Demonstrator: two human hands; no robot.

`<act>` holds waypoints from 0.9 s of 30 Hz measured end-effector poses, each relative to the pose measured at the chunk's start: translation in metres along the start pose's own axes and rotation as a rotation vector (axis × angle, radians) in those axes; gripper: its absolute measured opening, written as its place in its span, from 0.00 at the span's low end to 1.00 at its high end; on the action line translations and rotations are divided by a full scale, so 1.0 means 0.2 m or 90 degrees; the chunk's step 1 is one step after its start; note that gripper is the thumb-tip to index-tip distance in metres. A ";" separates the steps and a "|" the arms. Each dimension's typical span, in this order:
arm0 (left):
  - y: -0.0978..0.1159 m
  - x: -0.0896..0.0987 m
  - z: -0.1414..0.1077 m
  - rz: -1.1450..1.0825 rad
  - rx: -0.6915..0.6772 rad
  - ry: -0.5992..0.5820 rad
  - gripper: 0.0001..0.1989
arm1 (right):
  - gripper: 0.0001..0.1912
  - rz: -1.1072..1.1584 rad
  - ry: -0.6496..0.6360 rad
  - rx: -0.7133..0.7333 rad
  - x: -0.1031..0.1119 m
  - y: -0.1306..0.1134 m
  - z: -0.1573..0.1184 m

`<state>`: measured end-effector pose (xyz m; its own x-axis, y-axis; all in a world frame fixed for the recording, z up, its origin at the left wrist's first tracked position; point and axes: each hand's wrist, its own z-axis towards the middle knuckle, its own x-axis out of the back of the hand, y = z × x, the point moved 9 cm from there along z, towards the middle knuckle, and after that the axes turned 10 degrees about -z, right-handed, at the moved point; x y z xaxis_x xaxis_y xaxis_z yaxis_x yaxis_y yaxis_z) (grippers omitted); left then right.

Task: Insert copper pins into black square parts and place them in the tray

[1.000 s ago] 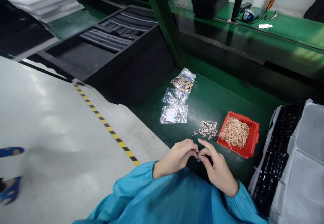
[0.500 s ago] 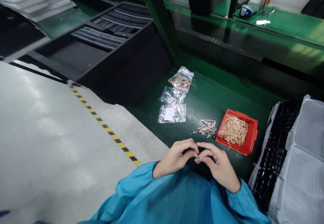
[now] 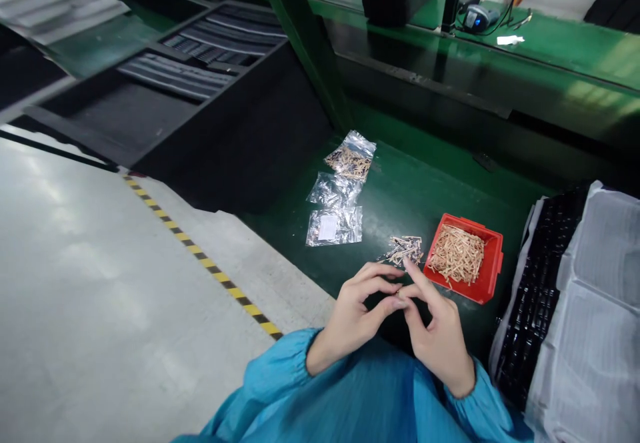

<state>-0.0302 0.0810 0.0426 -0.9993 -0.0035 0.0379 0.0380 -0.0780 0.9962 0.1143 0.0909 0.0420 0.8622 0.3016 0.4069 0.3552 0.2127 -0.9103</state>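
The left hand and right hand meet fingertip to fingertip above the green worktop, pinching a tiny part too small to identify. It sits just before the loose pile of strips, beside the red bin.

Red bin of tan strips, dark green bench, blue sleeves, yellow-black striped floor tape, possibly clear bags.
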 end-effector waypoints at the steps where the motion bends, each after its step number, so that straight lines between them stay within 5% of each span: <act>1: 0.00 -0.01 0.01 -0.018 0.009 0.017 0.04 | 0.34 -0.021 0.015 0.015 0.02 -0.03 0.00; 4: 0.00 0.02 0.07 -0.085 0.013 0.084 0.10 | 0.37 -0.077 0.064 0.071 0.09 -0.12 -0.03; 7: 0.02 0.16 0.16 -0.164 -0.041 0.197 0.12 | 0.39 -0.129 0.147 0.097 0.21 -0.15 -0.06; 11: 0.07 0.28 0.26 -0.228 -0.132 0.260 0.18 | 0.37 -0.204 0.298 -0.042 0.39 0.01 -0.09; 14: 0.11 0.19 0.31 -0.208 -0.159 0.190 0.32 | 0.34 -0.150 0.278 -0.165 0.38 0.14 -0.09; 19: 0.14 -0.06 0.33 -0.145 -0.180 0.010 0.46 | 0.29 0.189 0.091 -0.205 0.17 0.12 -0.07; 27: 0.15 -0.20 0.35 -0.053 -0.190 -0.172 0.42 | 0.22 0.568 0.036 -0.229 0.08 0.12 -0.02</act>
<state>0.0104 0.1483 0.0755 -0.9618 0.2732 0.0174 -0.0837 -0.3537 0.9316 0.1373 0.0964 0.0268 0.8811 0.1667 -0.4426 -0.3587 -0.3743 -0.8551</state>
